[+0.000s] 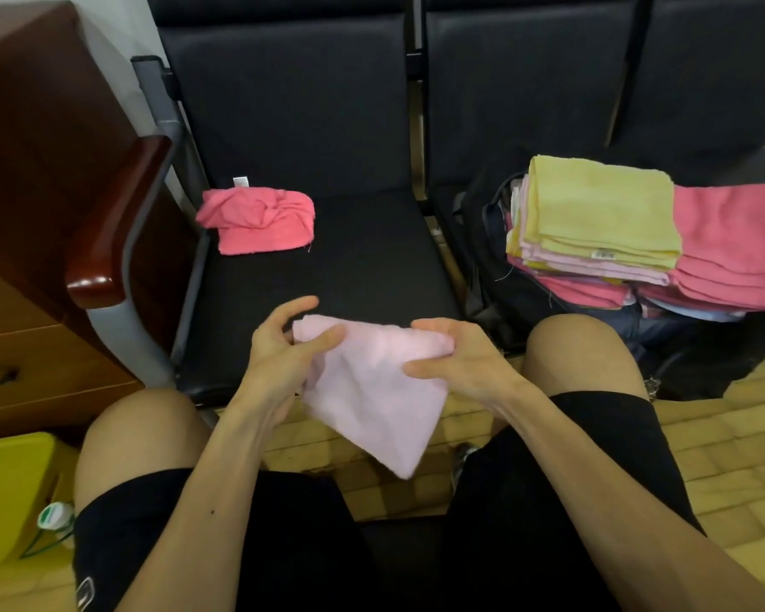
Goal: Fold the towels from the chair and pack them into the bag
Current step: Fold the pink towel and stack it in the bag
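- Head view: the pale pink towel (pixel 372 390) hangs between both hands, just past the front edge of the chair seat (pixel 350 258) and above the gap between the knees. Its lower corner droops below the wrists.
- Handling, as I judge it: light, soft terry, limp, with no stiffness of its own, so it sags wherever nothing supports it. It is neither fragile nor slippery, and the nap should give the fingers plenty of grip.
- It looks doubled at least once, so loose layers may slide apart if only one ply is caught.
- Best hold, in my view: the two upper corners or the top edge, with all layers pinched together and the hands far enough apart to keep that edge taut.
- Left hand (pixel 283 351): partly open, thumb laid on the towel's upper left edge, forefinger lifted clear above it. The other fingers appear to curl under the cloth, so it pinches the left side.
- Right hand (pixel 460 360): fingers curled over the upper right corner, thumb pressed on the top face, pinching that corner.
- Beyond the left hand, further back on the seat, a crumpled pink towel (pixel 257 218) lies unfolded.
- Beyond the right hand and to its outer side, the dark bag (pixel 486 267) sits on the next seat. Folded towels (pixel 601 209) are stacked at its open mouth, yellow on top; I cannot tell whether they sit inside it or on it.
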